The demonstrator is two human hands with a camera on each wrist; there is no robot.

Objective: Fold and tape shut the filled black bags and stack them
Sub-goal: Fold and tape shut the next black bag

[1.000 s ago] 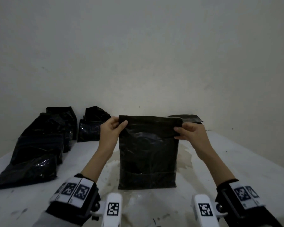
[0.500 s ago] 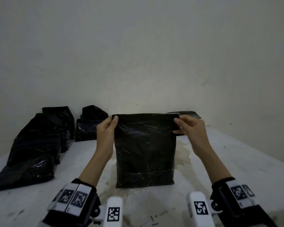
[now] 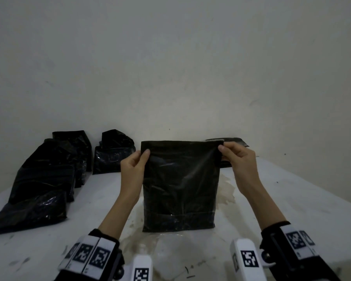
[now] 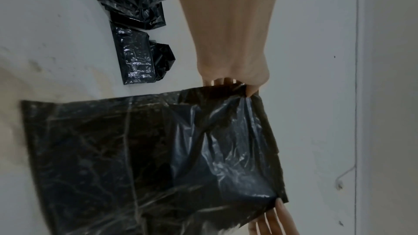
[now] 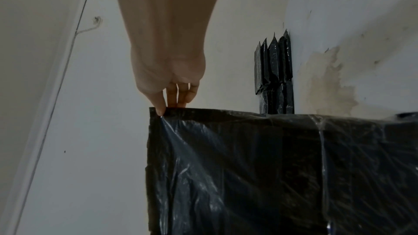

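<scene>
A filled black bag (image 3: pixel 179 185) stands upright on the white table (image 3: pixel 292 199), its bottom resting near the table's front. My left hand (image 3: pixel 137 162) pinches the bag's top left corner between thumb and fingers. My right hand (image 3: pixel 234 157) pinches the top right corner the same way. The top edge is stretched flat between the two hands. In the left wrist view the bag (image 4: pixel 147 158) shows creased plastic gathered at my left hand (image 4: pixel 237 85). The right wrist view shows my right hand (image 5: pixel 172 99) pinching the bag (image 5: pixel 271 167) at its corner.
Several other black bags (image 3: pixel 41 179) lie piled at the left, with another black bag (image 3: pixel 114 151) against the wall. A flat stack of black bags (image 3: pixel 234 141) lies behind my right hand. A brownish stain (image 3: pixel 226 189) marks the table.
Both hands have lifted the bag's top edge slightly and pulled it taut and flatter; their pinches on the two corners stay the same.
</scene>
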